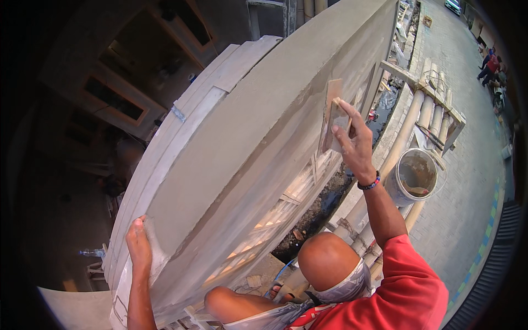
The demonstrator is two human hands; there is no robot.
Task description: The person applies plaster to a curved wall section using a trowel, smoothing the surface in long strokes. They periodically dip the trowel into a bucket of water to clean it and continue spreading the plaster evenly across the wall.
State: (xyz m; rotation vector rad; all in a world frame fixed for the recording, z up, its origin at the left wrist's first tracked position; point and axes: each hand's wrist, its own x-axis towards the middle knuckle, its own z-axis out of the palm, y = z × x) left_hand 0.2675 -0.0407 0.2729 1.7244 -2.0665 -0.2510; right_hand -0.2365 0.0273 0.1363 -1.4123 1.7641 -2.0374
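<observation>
My right hand (356,140) pinches the handle of a flat wooden float (331,113), its blade against the side face of a freshly plastered wall (236,137). The thumb and fingertips show around the handle. The wall's broad top is smooth grey, with a rougher line along its right edge. My left hand (138,245) is closed over the wall's left edge, next to the pale boards (159,143) that run along it. Most of its fingers are hidden behind that edge. A whitish patch shows beside the palm.
At right, a white bucket (391,187) with grey mortar and a tool inside stands by bamboo poles (410,129). A ditch (308,220) runs below the wall. A paved street (467,181) lies beyond, with people (489,67) and a motorbike (499,98) farther off.
</observation>
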